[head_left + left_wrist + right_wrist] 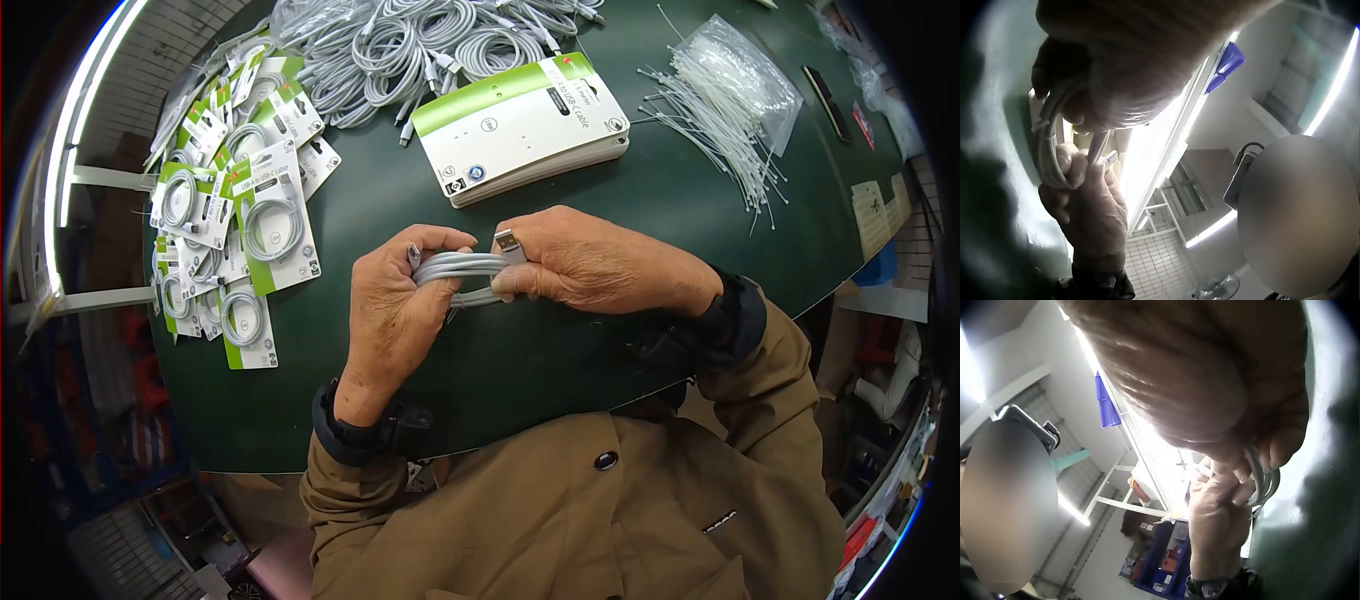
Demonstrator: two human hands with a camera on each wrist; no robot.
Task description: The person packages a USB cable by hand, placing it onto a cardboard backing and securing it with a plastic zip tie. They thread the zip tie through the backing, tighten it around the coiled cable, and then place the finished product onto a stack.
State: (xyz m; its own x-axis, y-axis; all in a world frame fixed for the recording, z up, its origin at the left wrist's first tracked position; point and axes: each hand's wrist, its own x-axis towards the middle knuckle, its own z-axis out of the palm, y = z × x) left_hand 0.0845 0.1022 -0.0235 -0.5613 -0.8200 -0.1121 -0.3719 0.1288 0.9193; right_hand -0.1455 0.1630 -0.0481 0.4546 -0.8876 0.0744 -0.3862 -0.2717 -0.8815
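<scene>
Between the two hands is a coiled white cable [465, 266], held just above the green table. The left hand [398, 300] grips the coil's left end, a small connector [414, 254] showing between thumb and fingers. At the other end the right hand [590, 262] pinches the coil, with the metal USB plug [508, 241] sticking up beside its thumb. In the left wrist view the coil [1052, 147] loops between both hands; the right wrist view shows part of the coil [1264, 487] at the fingertips.
A stack of green-and-white cards [520, 130] lies beyond the hands. Carded cables [270, 215] are heaped at the left, loose coiled cables [400, 45] at the back. White zip ties [715, 120] spill from a plastic bag at the right, near a dark strip-like object [826, 103].
</scene>
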